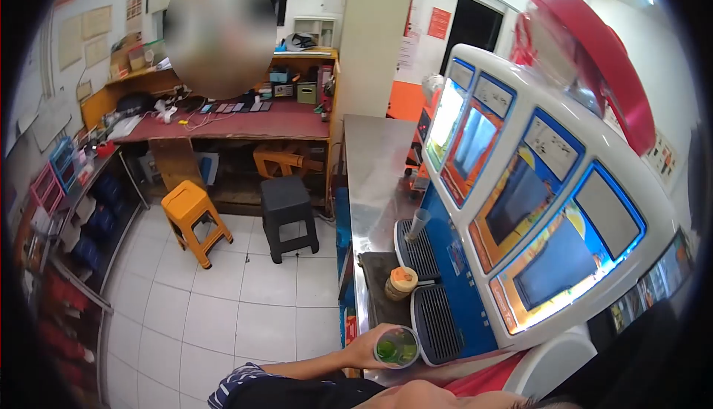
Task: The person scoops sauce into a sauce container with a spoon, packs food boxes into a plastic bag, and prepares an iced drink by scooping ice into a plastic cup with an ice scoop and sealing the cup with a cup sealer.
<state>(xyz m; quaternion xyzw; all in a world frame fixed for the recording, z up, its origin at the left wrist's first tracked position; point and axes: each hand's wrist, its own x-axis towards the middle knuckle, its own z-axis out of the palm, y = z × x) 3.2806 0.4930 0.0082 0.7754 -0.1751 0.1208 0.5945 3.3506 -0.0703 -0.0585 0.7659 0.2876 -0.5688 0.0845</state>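
Note:
My left hand (365,346) is closed around a clear plastic cup (407,349) with something green in it. The cup is tilted, its open rim towards me, beside the front drip tray (437,321) of a drink dispenser (475,223). Just beyond it, a lidded cup with a pale orange top (401,281) stands on a dark mat (380,298). Farther along, a small clear cup (418,223) is at the second drip tray (417,249). No part of my right hand can be made out; a blurred skin-coloured shape lies at the bottom edge.
The steel counter (379,164) runs away from me, left of the dispenser. An orange stool (194,212) and a black stool (288,212) stand on the tiled floor (215,298). Behind them is a cluttered desk (245,123); shelves (93,216) line the left wall.

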